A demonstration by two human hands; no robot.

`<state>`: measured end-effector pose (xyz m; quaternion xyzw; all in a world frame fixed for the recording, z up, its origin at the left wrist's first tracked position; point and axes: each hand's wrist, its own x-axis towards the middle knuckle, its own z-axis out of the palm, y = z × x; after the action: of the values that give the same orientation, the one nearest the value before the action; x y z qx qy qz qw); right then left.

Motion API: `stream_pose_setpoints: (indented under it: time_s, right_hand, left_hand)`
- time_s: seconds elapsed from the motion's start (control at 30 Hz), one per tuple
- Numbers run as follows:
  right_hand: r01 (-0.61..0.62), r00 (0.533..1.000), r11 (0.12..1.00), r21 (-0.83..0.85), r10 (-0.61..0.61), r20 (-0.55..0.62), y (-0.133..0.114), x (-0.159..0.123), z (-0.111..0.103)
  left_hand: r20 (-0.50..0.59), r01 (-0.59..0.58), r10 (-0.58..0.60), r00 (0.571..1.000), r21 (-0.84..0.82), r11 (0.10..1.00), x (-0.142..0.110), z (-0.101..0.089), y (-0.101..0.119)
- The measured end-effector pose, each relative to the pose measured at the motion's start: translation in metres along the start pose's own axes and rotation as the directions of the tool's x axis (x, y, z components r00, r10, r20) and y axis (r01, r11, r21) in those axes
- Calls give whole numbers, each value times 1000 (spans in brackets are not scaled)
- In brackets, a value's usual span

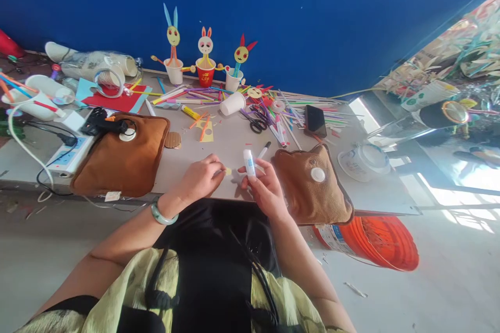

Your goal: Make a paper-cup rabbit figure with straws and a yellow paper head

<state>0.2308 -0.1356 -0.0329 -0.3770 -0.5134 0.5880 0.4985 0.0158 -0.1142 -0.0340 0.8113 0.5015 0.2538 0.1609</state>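
Held upright between the thumb and fingers of my right hand is a white glue stick with a blue label. My left hand, with a pale green bangle on the wrist, is closed near the table's front edge, thumb and fingertips pinched together. What is in the pinch is too small to make out. A small pale yellow paper piece shows right beside those fingertips. Just beyond my right hand lies a black-capped marker. Farther forward is a yellow paper sheet with round holes.
Three paper-cup puppets, including a red cup, stand at the back. Black scissors, pens, pipe cleaners and a phone cover the middle. Brown hand warmers flank me, left and right. An orange bucket lies below right.
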Motion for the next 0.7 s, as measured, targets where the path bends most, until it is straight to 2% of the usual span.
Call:
stream_pose_setpoints:
  time_s: [0.13, 0.23, 0.33, 0.4, 0.53, 0.63, 0.7]
  right_hand:
    - [7, 1000, 1000, -16, -7, 5, 1, 0, 2]
    - [16, 1000, 999, -34, -15, 25, -1, -1, 5]
    - [30, 998, 997, -74, -26, 49, -2, -1, 12]
    - [57, 997, 994, -94, -52, 59, -1, -1, 16]
    - [87, 996, 986, -140, -84, 26, 5, -2, 22]
    - [100, 994, 978, -182, -104, -13, 10, -3, 22]
    - [117, 992, 971, -210, -122, -15, 10, -5, 22]
  left_hand:
    - [-57, 51, -57, 997, -94, 994, 3, -6, 2]
    - [-54, 127, -153, 987, -327, 936, 5, -7, 7]
    - [80, 215, -214, 974, -638, 739, 9, -3, 16]
    - [118, 237, -233, 965, -767, 596, 11, 1, 22]
    - [84, 222, -325, 942, -882, 415, 14, 6, 30]
    - [191, 271, -311, 931, -933, 238, 15, 8, 32]
    - [257, 312, -293, 921, -937, 157, 15, 8, 32]
